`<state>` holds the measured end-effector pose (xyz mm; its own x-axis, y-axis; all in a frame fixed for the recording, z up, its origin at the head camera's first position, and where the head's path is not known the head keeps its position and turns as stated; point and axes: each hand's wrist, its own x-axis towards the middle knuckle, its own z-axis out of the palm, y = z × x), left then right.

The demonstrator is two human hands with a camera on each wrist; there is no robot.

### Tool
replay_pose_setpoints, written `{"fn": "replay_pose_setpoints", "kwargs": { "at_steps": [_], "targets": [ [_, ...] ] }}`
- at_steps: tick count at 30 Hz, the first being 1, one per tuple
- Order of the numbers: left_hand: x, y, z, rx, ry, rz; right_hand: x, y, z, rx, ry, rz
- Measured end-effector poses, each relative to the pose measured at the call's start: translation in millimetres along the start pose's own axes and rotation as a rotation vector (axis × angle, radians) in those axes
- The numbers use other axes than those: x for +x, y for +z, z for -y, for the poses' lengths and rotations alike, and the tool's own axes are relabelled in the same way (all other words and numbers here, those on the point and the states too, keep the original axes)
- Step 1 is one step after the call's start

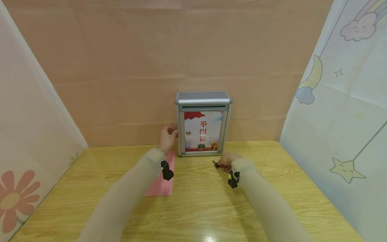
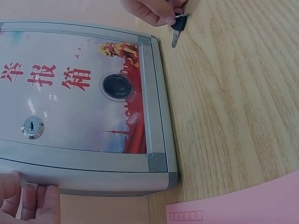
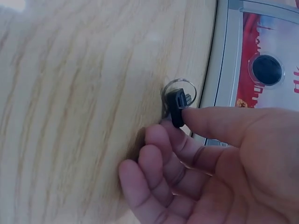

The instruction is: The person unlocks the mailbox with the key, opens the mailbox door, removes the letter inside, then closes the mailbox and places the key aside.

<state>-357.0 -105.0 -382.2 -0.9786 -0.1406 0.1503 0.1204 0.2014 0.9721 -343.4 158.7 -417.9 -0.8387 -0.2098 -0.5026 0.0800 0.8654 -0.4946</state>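
A silver metal report box [image 1: 204,101] stands upright against the back wall, with a printed front panel, a top slot and a round keyhole lock [image 2: 32,127]. My left hand [image 1: 167,137] is at the box's left side, its fingertips touching the metal side in the left wrist view. Just in front of the box's lower right corner, my right hand [image 1: 228,161] pinches a black-headed key [image 2: 178,23] between thumb and index finger. The key's metal blade points away from the fingers, and a wire ring [image 3: 191,86] hangs on its head. A pink envelope [image 1: 164,183] lies under the left forearm.
The wood-grain table [image 1: 193,208] runs up to a tan back wall [image 1: 127,67]. Printed side panels border it, one with a flower [image 1: 18,201] on the left, one with a star [image 1: 347,169] on the right.
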Motion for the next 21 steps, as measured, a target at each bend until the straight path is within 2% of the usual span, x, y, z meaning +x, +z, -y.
{"fn": "replay_pose_setpoints", "kwargs": {
  "at_steps": [8, 16, 21],
  "targets": [
    [1.4, 1.1, 1.9, -0.002, 0.007, -0.003, 4.0, 0.8, 9.6, -0.136, 0.056, -0.023],
    [1.5, 0.5, 1.7, -0.002, -0.006, -0.005, 4.8, 3.4, 14.6, -0.183, 0.091, -0.044],
    [2.7, 0.6, 3.4, -0.003, 0.001, -0.006, 6.4, 3.1, 11.8, -0.149, 0.087, -0.042]
  ]
}}
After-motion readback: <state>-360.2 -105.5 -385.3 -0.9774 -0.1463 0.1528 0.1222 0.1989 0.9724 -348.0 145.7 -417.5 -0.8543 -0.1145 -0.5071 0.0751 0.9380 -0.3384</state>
